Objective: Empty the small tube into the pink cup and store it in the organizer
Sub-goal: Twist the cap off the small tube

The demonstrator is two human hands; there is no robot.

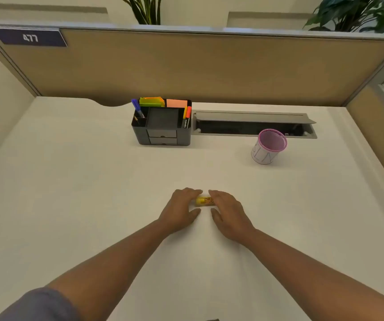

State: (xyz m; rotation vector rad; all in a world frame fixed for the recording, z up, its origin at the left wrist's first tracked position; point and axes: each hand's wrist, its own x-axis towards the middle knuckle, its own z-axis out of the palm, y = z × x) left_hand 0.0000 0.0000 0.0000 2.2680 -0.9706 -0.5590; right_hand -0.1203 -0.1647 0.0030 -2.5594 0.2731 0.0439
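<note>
A small clear tube (203,201) with a yellow end and small coloured bits inside lies on its side on the white desk (93,193). My left hand (181,210) covers its left end and my right hand (227,214) its right end; fingers of both rest on or around it, thumbs apart on the desk. I cannot tell whether either hand grips it. The pink mesh cup (270,146) stands upright at the back right, well away from both hands. The black organizer (162,126) sits at the back centre, its square middle compartment open.
Pens, markers and sticky notes fill the organizer's side and rear slots. A grey cable tray (253,123) with a raised lid is set into the desk behind the cup. A tan partition (209,66) walls the back and sides.
</note>
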